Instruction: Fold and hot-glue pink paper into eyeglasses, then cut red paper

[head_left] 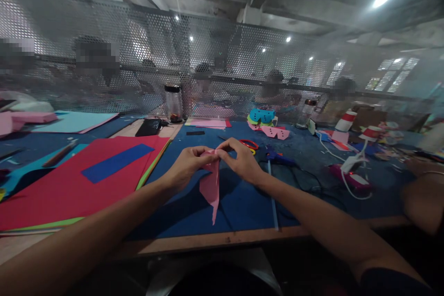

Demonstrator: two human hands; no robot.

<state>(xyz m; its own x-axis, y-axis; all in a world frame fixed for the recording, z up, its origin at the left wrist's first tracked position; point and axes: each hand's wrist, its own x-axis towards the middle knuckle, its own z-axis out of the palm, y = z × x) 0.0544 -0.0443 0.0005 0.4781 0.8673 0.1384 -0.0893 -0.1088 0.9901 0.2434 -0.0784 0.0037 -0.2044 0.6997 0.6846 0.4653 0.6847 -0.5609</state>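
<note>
Both of my hands meet above the blue table mat (166, 219), pinching the top of a folded pink paper piece (210, 187). My left hand (187, 164) grips its upper left side between thumb and fingers. From the right, the fingertips of my right hand (241, 159) are closed on its top corner. The lower part of the paper hangs free and narrows to a point. Behind my right hand lie scissors (249, 144) with red and yellow handles, partly hidden. A blue glue gun (277, 156) with a clear glue stick rests just to the right.
Red sheets (114, 157) with a blue strip (118, 163) on top lie at the left. Dotted pink and blue paper pieces (274, 132), a glass jar (173, 103) and a black phone (149, 127) are farther back. A perforated metal screen (222, 55) stands behind the table. Another person's arm (425, 194) is at the right.
</note>
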